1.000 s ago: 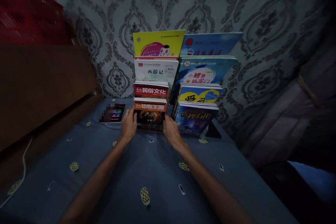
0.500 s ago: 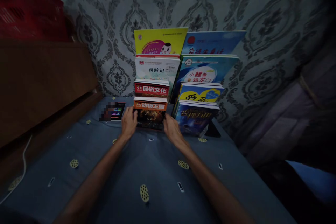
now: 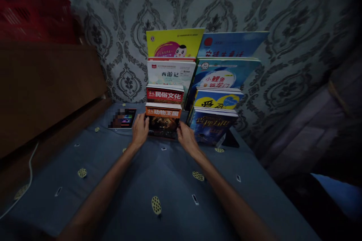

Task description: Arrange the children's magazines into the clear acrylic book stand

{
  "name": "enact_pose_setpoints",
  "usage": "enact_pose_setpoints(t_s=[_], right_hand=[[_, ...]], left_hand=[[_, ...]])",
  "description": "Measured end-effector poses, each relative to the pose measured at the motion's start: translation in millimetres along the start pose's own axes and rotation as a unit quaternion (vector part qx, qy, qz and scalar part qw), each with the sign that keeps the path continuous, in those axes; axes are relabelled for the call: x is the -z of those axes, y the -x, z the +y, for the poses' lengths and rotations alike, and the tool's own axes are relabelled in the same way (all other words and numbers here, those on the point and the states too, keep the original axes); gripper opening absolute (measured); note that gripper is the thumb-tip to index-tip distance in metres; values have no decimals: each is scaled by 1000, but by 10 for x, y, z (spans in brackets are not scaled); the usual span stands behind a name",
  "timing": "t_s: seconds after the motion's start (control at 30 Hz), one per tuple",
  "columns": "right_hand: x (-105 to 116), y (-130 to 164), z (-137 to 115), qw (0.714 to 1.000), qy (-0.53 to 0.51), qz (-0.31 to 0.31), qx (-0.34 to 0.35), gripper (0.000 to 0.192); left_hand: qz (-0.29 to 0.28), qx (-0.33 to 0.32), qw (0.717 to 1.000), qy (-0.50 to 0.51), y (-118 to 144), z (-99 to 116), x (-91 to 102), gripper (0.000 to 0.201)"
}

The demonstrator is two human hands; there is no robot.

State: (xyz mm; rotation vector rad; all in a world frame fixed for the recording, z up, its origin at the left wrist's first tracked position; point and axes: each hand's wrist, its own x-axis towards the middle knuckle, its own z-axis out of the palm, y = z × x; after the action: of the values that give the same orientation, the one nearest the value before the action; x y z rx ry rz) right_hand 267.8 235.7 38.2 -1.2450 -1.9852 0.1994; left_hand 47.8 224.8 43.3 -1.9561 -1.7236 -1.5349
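At the front of the left column stands a book with an orange band and a lion on its cover. My left hand grips its left edge with bent fingers, and my right hand holds the lower right edge. Behind it rise a red-banded book, a white book and a yellow book, each showing its upper part. Close to my right hand is a dark blue book, the front one of the right column. Whatever supports the books is mostly hidden.
Behind the dark blue book stand a yellow-and-blue book, a teal book and a blue book. Another book lies flat on the patterned cloth. A wooden cabinet bearing a red basket borders the left.
The view has shifted slightly, so everything appears a little farther right. Both hands stay at the sides of the lion book, which looks unmoved among the others.
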Motion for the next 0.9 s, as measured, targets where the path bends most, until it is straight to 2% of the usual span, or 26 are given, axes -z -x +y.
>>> enact_pose_setpoints(t_s=[0.4,0.57,0.63,0.7,0.8,0.9], right_hand=[[1,22,13,1000,-2,-1,-3,37],[6,44,55,1000,-17,3,17,38],[-1,62,74,1000,-20,2,20,39],[-10,94,89,1000,-20,6,18,42],[-20,192,106,999,-16,27,6,48],[-32,377,106,999,-14,40,-1,54]], left_hand=[[-6,-3,1000,17,-26,-21,62,30],[1,-15,999,35,-67,-73,121,34],[-3,-6,1000,12,-139,-170,170,36],[-40,35,996,-72,-218,-323,235,39],[-113,110,968,-195,-268,-615,330,42],[-172,152,942,-245,-207,-885,374,47]])
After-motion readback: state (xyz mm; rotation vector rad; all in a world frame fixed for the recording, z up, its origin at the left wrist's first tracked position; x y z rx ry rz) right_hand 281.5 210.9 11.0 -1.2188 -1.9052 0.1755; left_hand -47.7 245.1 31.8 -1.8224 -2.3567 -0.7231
